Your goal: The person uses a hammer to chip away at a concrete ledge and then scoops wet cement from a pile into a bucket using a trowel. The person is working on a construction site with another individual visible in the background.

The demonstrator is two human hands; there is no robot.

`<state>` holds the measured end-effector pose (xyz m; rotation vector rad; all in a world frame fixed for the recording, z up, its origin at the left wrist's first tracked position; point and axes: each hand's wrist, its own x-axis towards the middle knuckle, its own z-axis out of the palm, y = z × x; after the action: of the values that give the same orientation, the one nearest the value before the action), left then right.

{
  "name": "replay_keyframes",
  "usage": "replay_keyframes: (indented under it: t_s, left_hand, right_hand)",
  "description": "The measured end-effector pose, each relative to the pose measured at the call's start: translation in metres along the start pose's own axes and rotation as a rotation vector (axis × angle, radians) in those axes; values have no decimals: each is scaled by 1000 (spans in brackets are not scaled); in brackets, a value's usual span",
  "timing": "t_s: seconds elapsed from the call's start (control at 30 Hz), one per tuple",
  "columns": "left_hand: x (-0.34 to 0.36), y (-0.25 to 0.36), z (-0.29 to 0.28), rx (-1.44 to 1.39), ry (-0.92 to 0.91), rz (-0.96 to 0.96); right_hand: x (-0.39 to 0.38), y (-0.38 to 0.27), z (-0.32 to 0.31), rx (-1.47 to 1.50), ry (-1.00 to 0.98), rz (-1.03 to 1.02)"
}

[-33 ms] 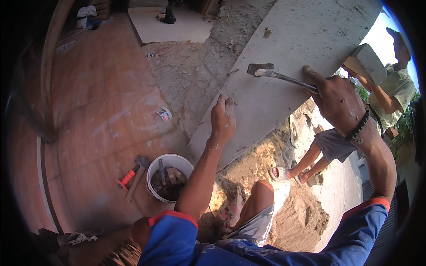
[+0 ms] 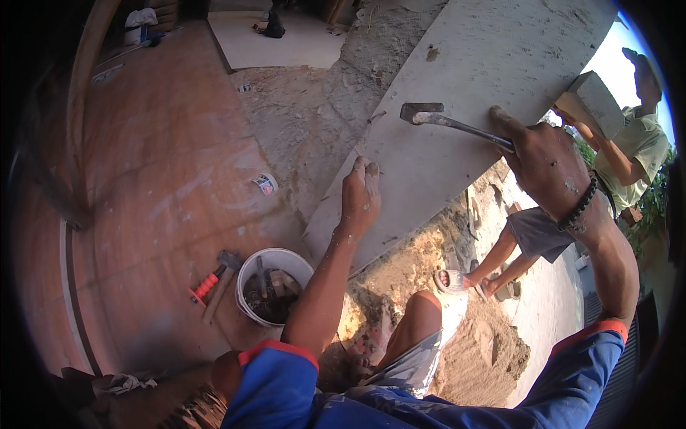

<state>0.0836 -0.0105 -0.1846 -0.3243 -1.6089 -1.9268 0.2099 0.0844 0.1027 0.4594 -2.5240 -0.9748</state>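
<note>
My right hand (image 2: 539,168), wearing a bead bracelet, grips a hammer (image 2: 421,112), its head over a long pale grey board (image 2: 436,164) that slants up to the right. My left hand (image 2: 361,193) is closed in a pinch over the board's left part, left of and below the hammer head; what it holds is too small to make out. A small nail-like piece (image 2: 377,116) shows at the board's left edge, above my left hand.
A white bucket of tools (image 2: 251,286) and another hammer (image 2: 211,286) lie on reddish flooring (image 2: 143,179). A small container (image 2: 264,184) lies beside rough grey concrete. At right, another person (image 2: 629,164) holds a grey block (image 2: 593,107), standing near a sand pile (image 2: 486,343).
My left hand has shifted very slightly down; the hammer and my right hand look almost unchanged.
</note>
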Motion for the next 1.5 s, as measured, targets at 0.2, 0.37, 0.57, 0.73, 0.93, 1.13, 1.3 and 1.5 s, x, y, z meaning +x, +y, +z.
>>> replay_keyframes:
  t_s: [0.2, 0.37, 0.57, 0.73, 0.93, 1.13, 1.3, 1.5]
  left_hand:
    - [-28, -24, 11, 1, 13, -40]
    - [-37, -22, 40, -277, 126, -143]
    - [-40, -46, 5, -68, 203, -270]
    - [-39, -78, 36, -107, 187, -92]
    - [-32, -137, -20, -66, 348, -126]
    - [-39, -145, 6, 123, 376, -172]
    - [-42, -133, 11, 69, 430, -35]
    - [-47, -115, 15, -67, 504, -136]
  right_hand:
    - [-4, 2, 10, -47, 89, -59]
    - [-9, 12, 10, -54, 242, -112]
    - [-9, 11, 20, 222, 293, -108]
    - [-26, 28, 36, 501, 353, -176]
    - [-57, 13, 52, 634, 224, -85]
    - [-129, 6, 117, 1006, 289, 189]
    - [-170, -27, 164, 1231, 532, 471]
    - [-223, -68, 204, 1205, 285, 568]
